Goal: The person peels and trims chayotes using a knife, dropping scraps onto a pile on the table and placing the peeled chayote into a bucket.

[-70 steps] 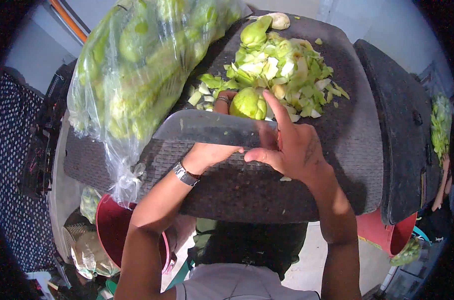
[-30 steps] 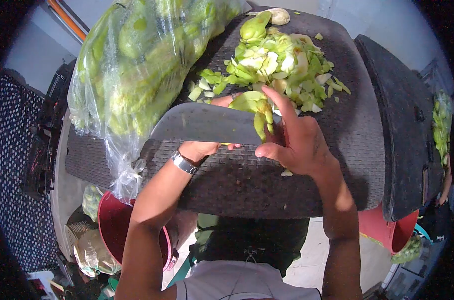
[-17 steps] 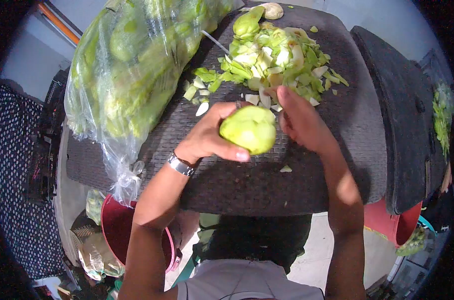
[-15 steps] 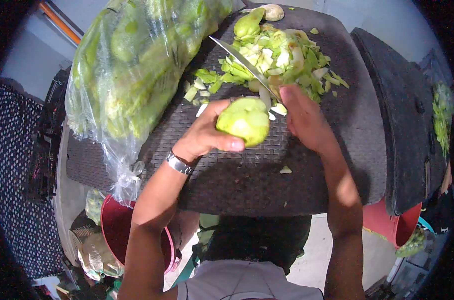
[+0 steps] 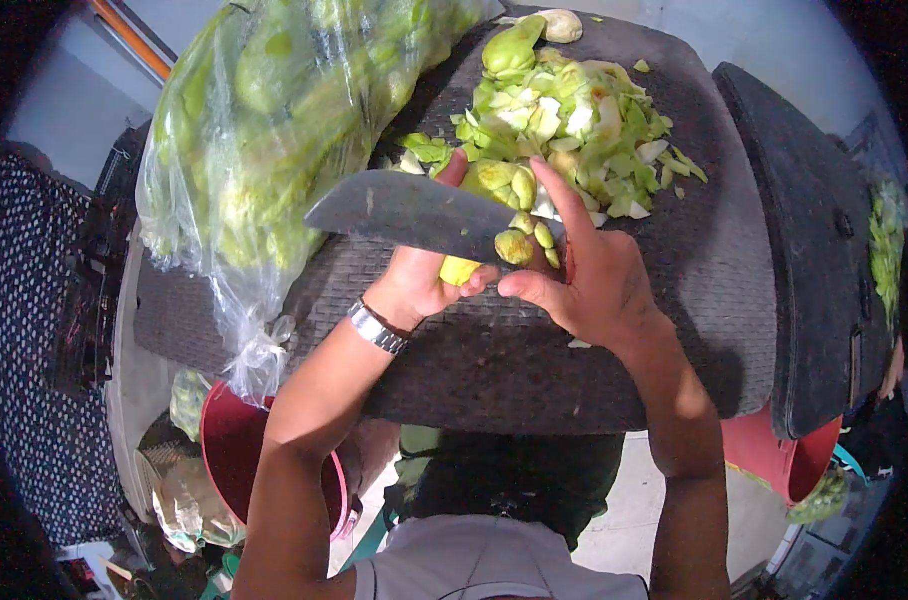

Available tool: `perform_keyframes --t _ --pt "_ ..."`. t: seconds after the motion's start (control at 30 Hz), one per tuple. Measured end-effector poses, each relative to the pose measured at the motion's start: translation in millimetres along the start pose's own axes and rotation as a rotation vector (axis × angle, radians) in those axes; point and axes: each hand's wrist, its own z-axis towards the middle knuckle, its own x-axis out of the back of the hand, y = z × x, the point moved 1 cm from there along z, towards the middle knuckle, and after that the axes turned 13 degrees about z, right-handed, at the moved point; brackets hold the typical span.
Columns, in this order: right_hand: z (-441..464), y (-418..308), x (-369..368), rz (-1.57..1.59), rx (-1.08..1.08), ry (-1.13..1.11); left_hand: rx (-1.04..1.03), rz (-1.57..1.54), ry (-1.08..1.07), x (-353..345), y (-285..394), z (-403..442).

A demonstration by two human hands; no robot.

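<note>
My left hand [image 5: 421, 283] is wrapped round a pale green chayote [image 5: 460, 269], largely hidden behind the knife blade. In my right hand [image 5: 606, 285] is a broad knife [image 5: 404, 212], its blade turned flat toward me and pointing left across the chayote. Several small green slices [image 5: 515, 246] cling to the blade near the handle. My right thumb and index finger are spread beside it; the handle is mostly hidden. Just beyond my hands lies a heap of peelings and cut pieces [image 5: 574, 120] on the dark woven-textured tabletop [image 5: 454, 380].
A clear plastic bag full of chayotes [image 5: 264, 150] fills the table's left side. Another whole chayote [image 5: 514, 48] lies behind the peelings, with a pale one [image 5: 562, 26] beside it. A dark panel [image 5: 789, 250] stands at right. Red tubs [image 5: 224, 450] sit below the table edge.
The knife has swung from pointing away to lying flat across the chayote, with slices now on its blade. My right hand has moved closer to my left, its thumb and index finger spreading.
</note>
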Motion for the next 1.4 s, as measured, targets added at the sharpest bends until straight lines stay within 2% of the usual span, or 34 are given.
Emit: perform_keyframes --t 0.13,0.17,0.33,0.43,0.57,0.67,0.77,0.87,0.93,1.0,1.1,1.17,1.23,1.37,1.4 --pt "-2 6 -5 -0.013 0.136 0.023 0.058 -0.214 -0.272 -5 7 4" --pt "-2 4 -5 -0.023 0.151 0.016 0.062 -0.217 -0.189 -14 4 4" --pt "-1 4 -6 -0.100 0.166 0.013 0.024 -0.080 -0.073 -15 -2 3" --pt "0 9 0 -0.089 0.165 -0.003 0.085 0.009 -0.121 -7 1 1" --pt "0 0 7 0.003 0.094 -0.075 0.049 0.204 0.063 -10 4 -3" --pt "1 8 5 0.010 0.213 -0.032 0.062 0.286 0.138 -9 4 -6" --pt "2 11 7 0.075 0.148 -0.038 0.034 0.369 0.220 -19 2 -10" --pt "6 20 9 0.151 0.024 -0.027 0.000 0.589 0.167 -21 7 -15" --pt "14 32 16 0.322 -0.198 0.065 0.054 0.563 0.150 -41 8 -13" --pt "17 48 25 0.310 -0.249 0.094 0.074 0.504 0.139 -41 7 -10" --pt "16 72 22 0.161 -0.205 0.101 0.071 0.394 0.131 -25 9 -7" --pt "17 76 17 0.215 -0.319 0.173 0.003 0.338 0.174 -23 7 -3" --pt "18 61 16 0.281 -0.378 0.223 0.021 0.297 0.169 -21 10 -3" --pt "11 20 14 0.234 -0.281 0.076 0.009 0.233 0.116 -17 13 -2" --pt "8 10 12 0.208 -0.259 0.028 -0.002 0.211 0.174 -16 11 -3"
